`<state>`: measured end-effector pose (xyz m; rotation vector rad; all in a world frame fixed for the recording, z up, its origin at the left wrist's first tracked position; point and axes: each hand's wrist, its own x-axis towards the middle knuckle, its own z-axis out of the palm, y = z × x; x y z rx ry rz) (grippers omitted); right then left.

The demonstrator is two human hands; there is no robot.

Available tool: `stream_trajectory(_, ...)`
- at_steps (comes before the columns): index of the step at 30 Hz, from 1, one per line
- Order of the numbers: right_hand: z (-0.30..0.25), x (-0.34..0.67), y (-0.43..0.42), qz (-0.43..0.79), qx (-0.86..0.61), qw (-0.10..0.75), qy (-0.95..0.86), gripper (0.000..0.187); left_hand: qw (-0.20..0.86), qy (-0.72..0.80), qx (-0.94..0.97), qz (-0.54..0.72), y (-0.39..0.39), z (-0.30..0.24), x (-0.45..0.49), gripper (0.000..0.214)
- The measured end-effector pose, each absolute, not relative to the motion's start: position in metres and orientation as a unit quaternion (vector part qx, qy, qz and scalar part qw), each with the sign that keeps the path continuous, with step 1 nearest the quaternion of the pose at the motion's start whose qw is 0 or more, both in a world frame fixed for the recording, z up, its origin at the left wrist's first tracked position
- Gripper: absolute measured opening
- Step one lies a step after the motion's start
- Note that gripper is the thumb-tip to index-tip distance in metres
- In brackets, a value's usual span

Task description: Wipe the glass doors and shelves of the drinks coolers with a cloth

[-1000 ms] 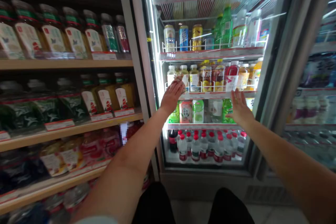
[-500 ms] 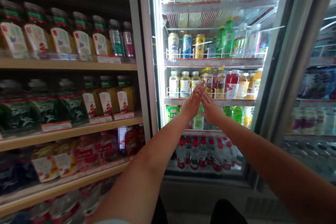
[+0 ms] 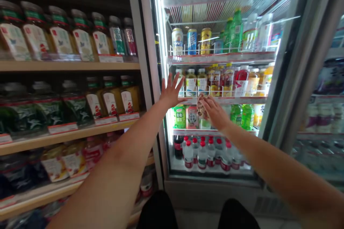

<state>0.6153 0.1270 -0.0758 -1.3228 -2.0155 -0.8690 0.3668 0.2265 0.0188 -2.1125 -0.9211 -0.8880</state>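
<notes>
My left hand (image 3: 171, 92) has its fingers spread, level with the juice bottles (image 3: 191, 83) in the lit drinks fridge. It holds nothing and appears to rest on the fridge's glass door (image 3: 215, 38), though contact is hard to make out. To its right and a little lower, my right hand (image 3: 215, 111) is closed on a crumpled brown-and-white cloth (image 3: 202, 106). The cloth appears pressed to the glass, in front of the shelf with green cartons (image 3: 179, 116). The fingertips of that hand lie partly over the cloth.
Wooden shelves (image 3: 70, 66) packed with large juice bottles stand on the left. A metal door frame (image 3: 291, 78) runs along the right side, with another drinks fridge beyond it. Water bottles with red caps (image 3: 189, 154) fill the bottom shelf. My knees (image 3: 158, 211) show below.
My hands, together before, are now apart. The left has moved left and spread its fingers; the right has moved slightly down, and the cloth in it now shows. The view has shifted slightly.
</notes>
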Motion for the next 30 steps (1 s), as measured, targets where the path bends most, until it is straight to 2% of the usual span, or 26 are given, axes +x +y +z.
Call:
stream_trajectory(3,-0.091,0.606,0.135,-0.348,-0.447,0.254,-0.784,0.050,0.317,-0.385,-0.800,-0.333,0.230,0.010,0.367,0.084)
stream_trajectory(8,-0.084,0.617,0.142,-0.374,-0.323,0.158,-0.855,0.047,0.324,-0.395,-0.779,-0.363,0.234,-0.005,0.372,0.072)
stream_trajectory(10,-0.067,0.634,0.144,-0.393,-0.333,0.191,-0.836,0.044,0.332,-0.387,-0.771,-0.382,0.236,-0.008,0.373,0.070)
stream_trajectory(15,-0.040,0.678,0.150,-0.439,-0.383,0.416,-0.698,0.037,0.341,-0.363,-0.756,-0.426,0.241,-0.014,0.375,0.067)
stream_trajectory(18,-0.044,0.683,0.155,-0.434,-0.385,0.481,-0.657,0.041,0.345,-0.353,-0.751,-0.438,0.243,-0.016,0.376,0.066)
stream_trajectory(23,-0.045,0.643,0.170,-0.413,-0.405,0.481,-0.660,0.058,0.341,-0.343,-0.749,-0.452,0.247,-0.019,0.376,0.064)
stream_trajectory(27,-0.048,0.590,0.176,-0.389,-0.433,0.443,-0.682,0.082,0.334,-0.321,-0.755,-0.465,0.252,-0.020,0.375,0.062)
stream_trajectory(28,-0.051,0.579,0.176,-0.386,-0.432,0.427,-0.694,0.083,0.333,-0.318,-0.755,-0.466,0.253,-0.020,0.374,0.060)
stream_trajectory(30,-0.060,0.563,0.175,-0.391,-0.411,0.380,-0.730,0.066,0.336,-0.316,-0.753,-0.469,0.255,-0.021,0.374,0.058)
